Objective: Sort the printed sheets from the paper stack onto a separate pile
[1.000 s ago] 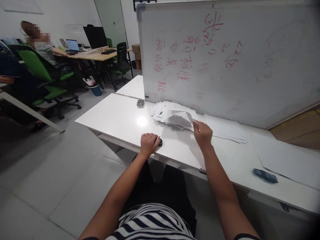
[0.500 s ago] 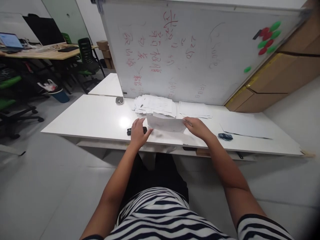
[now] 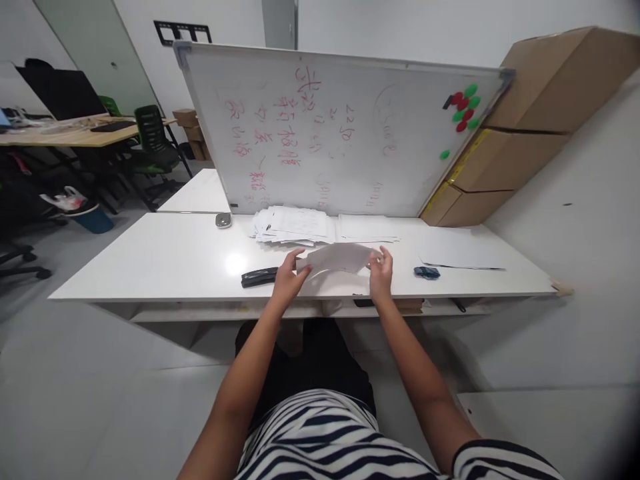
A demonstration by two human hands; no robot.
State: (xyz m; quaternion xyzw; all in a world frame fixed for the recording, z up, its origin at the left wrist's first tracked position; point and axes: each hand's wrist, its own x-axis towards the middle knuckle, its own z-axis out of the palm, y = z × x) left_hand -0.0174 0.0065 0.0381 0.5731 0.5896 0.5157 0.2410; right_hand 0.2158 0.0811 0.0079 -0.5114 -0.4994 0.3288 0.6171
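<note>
A white sheet of paper (image 3: 337, 259), perhaps more than one layer, is held up and bowed over the front of the white table. My left hand (image 3: 290, 277) pinches its left edge between thumb and fingers. At the opposite edge, my right hand (image 3: 381, 272) grips the paper. Just left of my left hand lies a black stapler (image 3: 257, 277), its right end hidden by that hand. Behind the held paper are a messy stack of papers (image 3: 295, 225) and a flatter pile of sheets (image 3: 367, 227).
A whiteboard (image 3: 320, 133) rises along the table's back, with cardboard boxes (image 3: 510, 147) at its right. On the table (image 3: 135, 267) lie a small grey round-cornered case (image 3: 223, 220), a dark blue packet (image 3: 427, 273) and white sheets (image 3: 455, 248) at right.
My left hand has closed on the paper's left edge; it was open near the stapler before. My right hand still holds the other edge. The camera view has tilted up.
</note>
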